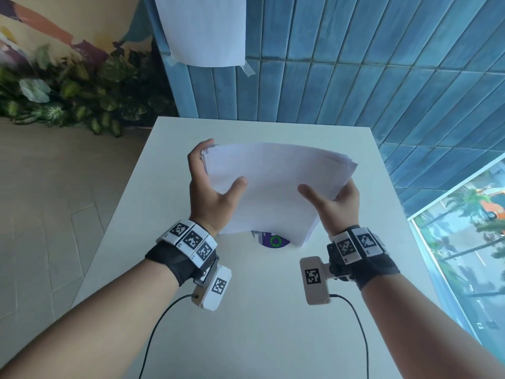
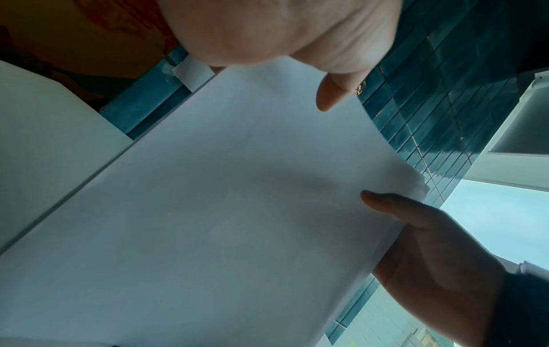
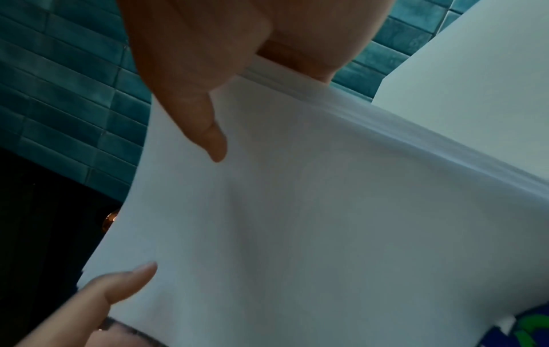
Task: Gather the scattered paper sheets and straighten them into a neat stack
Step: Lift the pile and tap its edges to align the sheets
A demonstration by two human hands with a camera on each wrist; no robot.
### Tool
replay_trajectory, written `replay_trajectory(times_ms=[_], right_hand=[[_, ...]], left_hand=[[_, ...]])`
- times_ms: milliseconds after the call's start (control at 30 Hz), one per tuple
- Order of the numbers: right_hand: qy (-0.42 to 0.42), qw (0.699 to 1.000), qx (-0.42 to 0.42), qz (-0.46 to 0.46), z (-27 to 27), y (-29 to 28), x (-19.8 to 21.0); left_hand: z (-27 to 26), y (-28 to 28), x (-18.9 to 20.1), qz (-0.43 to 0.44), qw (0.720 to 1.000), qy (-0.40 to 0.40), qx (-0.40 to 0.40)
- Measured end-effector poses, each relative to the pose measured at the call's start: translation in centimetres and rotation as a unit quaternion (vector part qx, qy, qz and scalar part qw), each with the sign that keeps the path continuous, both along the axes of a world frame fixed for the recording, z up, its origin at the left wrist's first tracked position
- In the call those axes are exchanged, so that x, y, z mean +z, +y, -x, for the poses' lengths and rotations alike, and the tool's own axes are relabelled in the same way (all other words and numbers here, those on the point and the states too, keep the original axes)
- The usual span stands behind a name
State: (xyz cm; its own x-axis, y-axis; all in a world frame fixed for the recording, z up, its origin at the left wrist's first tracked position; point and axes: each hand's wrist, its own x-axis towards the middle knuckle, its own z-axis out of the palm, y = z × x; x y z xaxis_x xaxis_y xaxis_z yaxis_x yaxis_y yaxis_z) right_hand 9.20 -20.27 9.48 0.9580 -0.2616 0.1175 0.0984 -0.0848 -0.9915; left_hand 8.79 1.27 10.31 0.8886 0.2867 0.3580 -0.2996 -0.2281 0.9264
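A bundle of white paper sheets [image 1: 273,184] is held up above the white table [image 1: 273,310], its far edges fanned and uneven. My left hand [image 1: 210,184] grips the bundle's left edge, thumb on top and fingers wrapped behind. My right hand [image 1: 332,199] grips the right edge the same way. The left wrist view shows the top sheet [image 2: 222,211] with both thumbs on it. In the right wrist view the sheets [image 3: 326,223] bend and several layered edges show under my right thumb.
A purple disc with a green ring [image 1: 273,240] lies on the table, partly hidden under the sheets' near edge. A white sheet [image 1: 203,28] is taped to the blue tiled wall [image 1: 355,64]. Plants [image 1: 68,99] stand at left, a window [image 1: 470,242] at right.
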Motion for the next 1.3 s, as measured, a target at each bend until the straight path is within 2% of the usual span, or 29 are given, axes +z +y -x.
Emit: replay_trajectory(times_ms=[233, 500, 700, 933, 1133, 1300], right_hand=[[-0.006, 1.0, 0.016, -0.005, -0.3, -0.1, 0.8], [-0.001, 0.999, 0.029, -0.028, 0.0, 0.1, 0.3], [0.039, 0.998, 0.032, -0.044, 0.6, 0.3, -0.8], [0.026, 0.997, 0.018, -0.077, 0.5, -0.2, -0.5], [0.046, 0.999, 0.014, -0.02, 0.2, 0.5, -0.9], [0.055, 0.998, 0.017, -0.018, 0.4, 0.2, -1.0]], left_hand=[[-0.3, -0.1, 0.2, 0.037, 0.999, -0.005, -0.006], [-0.3, 0.1, -0.2, 0.04, 0.998, 0.04, 0.0], [0.4, 0.0, -1.8, 0.031, 0.994, 0.102, -0.002], [0.5, 0.4, -1.8, 0.053, 0.994, 0.089, 0.023], [0.5, -0.4, -2.3, 0.026, 0.993, 0.112, 0.004], [0.5, 0.1, -3.4, 0.026, 0.989, 0.148, 0.015]])
